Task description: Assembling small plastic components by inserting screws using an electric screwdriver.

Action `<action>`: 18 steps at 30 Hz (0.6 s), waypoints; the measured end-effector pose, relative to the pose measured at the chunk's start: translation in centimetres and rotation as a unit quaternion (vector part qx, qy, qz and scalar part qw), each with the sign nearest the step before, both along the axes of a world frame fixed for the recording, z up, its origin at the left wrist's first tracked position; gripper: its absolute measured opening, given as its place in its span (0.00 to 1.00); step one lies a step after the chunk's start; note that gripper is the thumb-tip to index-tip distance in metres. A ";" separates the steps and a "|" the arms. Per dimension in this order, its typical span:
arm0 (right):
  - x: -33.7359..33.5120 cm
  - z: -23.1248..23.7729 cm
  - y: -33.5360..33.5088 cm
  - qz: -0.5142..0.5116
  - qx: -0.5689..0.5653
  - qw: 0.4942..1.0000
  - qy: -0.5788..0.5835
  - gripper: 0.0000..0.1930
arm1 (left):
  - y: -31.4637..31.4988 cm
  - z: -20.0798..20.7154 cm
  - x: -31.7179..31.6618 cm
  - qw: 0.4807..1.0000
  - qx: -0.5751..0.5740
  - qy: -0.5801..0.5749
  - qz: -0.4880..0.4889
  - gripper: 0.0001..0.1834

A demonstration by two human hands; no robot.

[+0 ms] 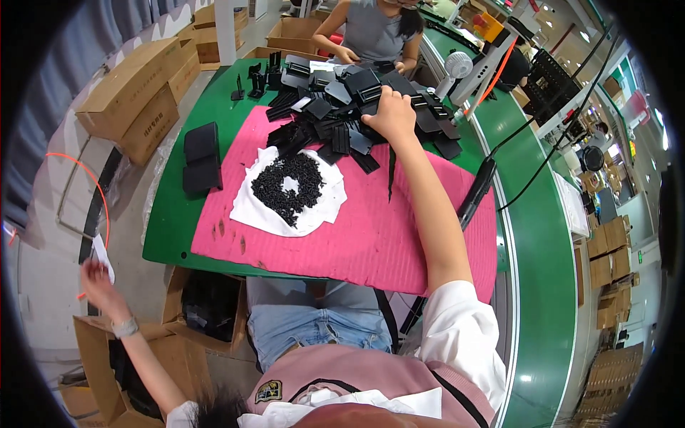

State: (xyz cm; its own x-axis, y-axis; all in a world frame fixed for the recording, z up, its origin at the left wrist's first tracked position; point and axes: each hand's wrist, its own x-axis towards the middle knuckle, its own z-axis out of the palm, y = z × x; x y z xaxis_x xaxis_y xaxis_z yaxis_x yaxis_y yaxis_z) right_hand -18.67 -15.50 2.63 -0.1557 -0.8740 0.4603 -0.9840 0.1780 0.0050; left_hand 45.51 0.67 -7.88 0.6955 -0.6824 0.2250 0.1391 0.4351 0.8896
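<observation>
Parts (354, 85) sat at twelve o'clock beneath my half-curled right hand (392, 115), its hold unclear. My left hand (102, 287), at eight, was too blurred to tell. Tugging could have toppled them.

Plain green is shown by the counter (168, 235). Sheet (371, 246) on it: hot pink, faintly lined, blotched with brown toward its left edge. Cloth (246, 208): plain white, speckled over by small pieces (267, 187), all black. Heaped parts (335, 107): mostly black, broken up by dark-grey plates (338, 93). Hinged stand (202, 157) at left: black throughout. Fan (459, 65): white. Wearer's vest (321, 362): dusty pink, trimmed with black; crest (269, 391) picked out in gold and black; sleeve (460, 321) white; denim (285, 321) faded light blue. Opposite person's top (382, 36): grey. Curtain (71, 43): blue-grey, striped by folds. Carton (132, 78): brown, dark-printed.
</observation>
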 end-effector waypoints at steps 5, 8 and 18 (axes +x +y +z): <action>-0.8 1.0 1.3 0.014 -0.036 0.995 -0.087 0.35 | -5.6 7.7 -17.1 0.961 -0.096 0.053 -0.256 0.10; -1.8 1.0 3.9 0.036 -0.096 0.975 -0.197 0.35 | -7.1 11.0 -28.5 0.925 -0.014 -0.030 -0.380 0.13; 4.4 1.9 13.4 0.327 -0.053 0.861 -0.386 0.24 | -8.4 10.8 -42.3 0.831 0.027 -0.035 -0.555 0.18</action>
